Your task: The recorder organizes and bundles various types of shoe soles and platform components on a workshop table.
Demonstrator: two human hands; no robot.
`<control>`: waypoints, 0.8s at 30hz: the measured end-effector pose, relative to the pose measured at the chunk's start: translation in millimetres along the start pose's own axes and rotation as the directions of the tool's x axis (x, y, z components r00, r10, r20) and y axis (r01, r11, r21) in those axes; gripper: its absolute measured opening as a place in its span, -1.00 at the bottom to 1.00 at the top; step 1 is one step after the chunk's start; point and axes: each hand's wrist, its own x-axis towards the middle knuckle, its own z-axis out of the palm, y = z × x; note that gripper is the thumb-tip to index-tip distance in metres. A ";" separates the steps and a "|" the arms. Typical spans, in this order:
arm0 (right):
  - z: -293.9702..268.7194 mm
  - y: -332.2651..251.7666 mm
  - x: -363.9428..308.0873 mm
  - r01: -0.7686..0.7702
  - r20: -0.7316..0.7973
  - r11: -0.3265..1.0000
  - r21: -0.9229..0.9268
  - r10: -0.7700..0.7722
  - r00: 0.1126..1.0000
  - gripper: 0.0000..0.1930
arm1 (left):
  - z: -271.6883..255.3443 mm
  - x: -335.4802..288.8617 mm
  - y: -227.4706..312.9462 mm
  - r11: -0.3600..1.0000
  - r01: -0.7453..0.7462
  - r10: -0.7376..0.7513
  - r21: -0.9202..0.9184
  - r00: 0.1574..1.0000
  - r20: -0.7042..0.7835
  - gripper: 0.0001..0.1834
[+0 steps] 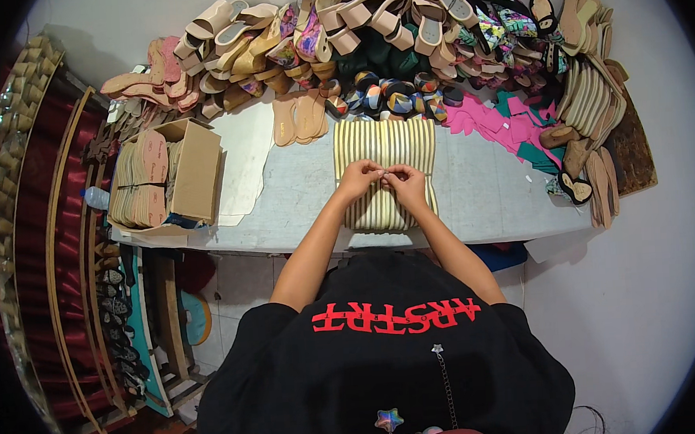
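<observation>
A wide bundle of stacked shoe soles lies on the table in front of me, its edges showing as cream and dark stripes. It narrows slightly at the middle, level with my hands. My left hand and my right hand meet over the centre of the bundle, fingertips pinched close together. Whatever small thing sits between the fingertips is too small to make out. Both hands rest on or just above the striped edges.
At left stands a cardboard box holding banded soles. Tan insoles lie behind the bundle. Heaped sandals line the back. Pink scraps and another striped bundle are at right. A rack of shoes stands lower left.
</observation>
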 end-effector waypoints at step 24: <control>-6.3 -0.2 5.3 0.283 0.051 0.896 -0.342 -0.283 0.958 -0.91 | 0.4 3.5 -1.9 0.993 0.058 -0.072 -0.101 0.988 -0.133 -0.80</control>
